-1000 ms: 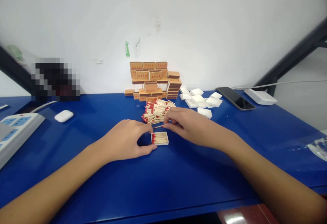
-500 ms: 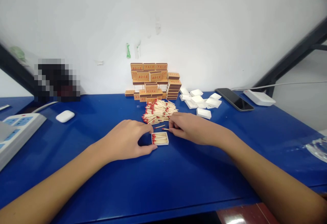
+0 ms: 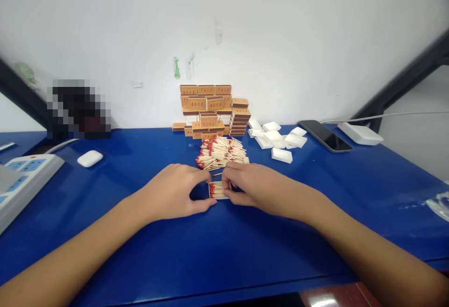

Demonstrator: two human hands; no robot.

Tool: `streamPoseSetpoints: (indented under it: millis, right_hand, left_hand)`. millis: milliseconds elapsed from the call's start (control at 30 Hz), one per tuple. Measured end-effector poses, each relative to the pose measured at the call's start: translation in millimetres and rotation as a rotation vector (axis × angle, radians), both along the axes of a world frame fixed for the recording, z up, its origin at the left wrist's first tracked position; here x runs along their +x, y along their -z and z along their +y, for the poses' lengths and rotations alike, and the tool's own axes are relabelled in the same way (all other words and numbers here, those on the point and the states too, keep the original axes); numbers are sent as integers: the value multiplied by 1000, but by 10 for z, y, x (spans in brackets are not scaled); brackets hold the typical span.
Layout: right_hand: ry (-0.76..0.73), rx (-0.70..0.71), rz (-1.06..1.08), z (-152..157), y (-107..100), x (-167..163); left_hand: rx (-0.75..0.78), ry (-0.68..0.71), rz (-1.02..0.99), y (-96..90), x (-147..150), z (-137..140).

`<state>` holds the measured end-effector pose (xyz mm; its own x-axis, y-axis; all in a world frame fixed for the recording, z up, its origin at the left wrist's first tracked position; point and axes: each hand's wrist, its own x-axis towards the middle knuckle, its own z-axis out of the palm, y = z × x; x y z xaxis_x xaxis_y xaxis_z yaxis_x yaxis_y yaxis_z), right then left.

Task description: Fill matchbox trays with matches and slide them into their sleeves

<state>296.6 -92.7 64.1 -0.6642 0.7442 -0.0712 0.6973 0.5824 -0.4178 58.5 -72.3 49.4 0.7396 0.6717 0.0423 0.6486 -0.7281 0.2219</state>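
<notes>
A small white matchbox tray (image 3: 220, 198) lies on the blue table, with red-headed matches (image 3: 216, 189) side by side in it, heads to the left. My left hand (image 3: 178, 190) holds the tray's left end between thumb at the near corner and index finger at the far one. Over the right end of the tray, my right hand (image 3: 247, 183) has its fingers pinched down at the matches; the match in them blends with the others and is mostly covered. One loose match (image 3: 217, 174) lies just behind the tray. Beyond it sits a big pile of matches (image 3: 220, 152).
Orange matchboxes (image 3: 206, 106) are stacked against the wall behind the pile. To their right are several white trays (image 3: 277, 137), a phone (image 3: 324, 135) and a white box (image 3: 361, 134). A white earphone case (image 3: 90, 158) and a power strip (image 3: 31, 176) lie left.
My right hand has moved left and slightly nearer, bringing a match from beside the pile to the tray's right end. My left hand stays at the tray.
</notes>
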Motion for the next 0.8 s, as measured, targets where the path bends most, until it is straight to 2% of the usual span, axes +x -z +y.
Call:
streamPoseSetpoints:
  millis: [233, 533, 600, 700, 800]
  right_hand:
    - [-33, -24, 17, 29, 13, 37]
    - [-82, -1, 143, 70, 29, 56]
    - [-54, 34, 166, 104, 50, 52]
    - [64, 167, 202, 185, 111, 47]
    - [123, 230, 153, 274, 190, 50]
  left_hand:
    - [-15, -14, -4, 0, -12, 4]
    - [-16, -5, -12, -6, -1, 4]
    - [-16, -4, -14, -8, -2, 4]
    - [-19, -11, -9, -7, -3, 4]
    - [-22, -9, -6, -10, 1, 2]
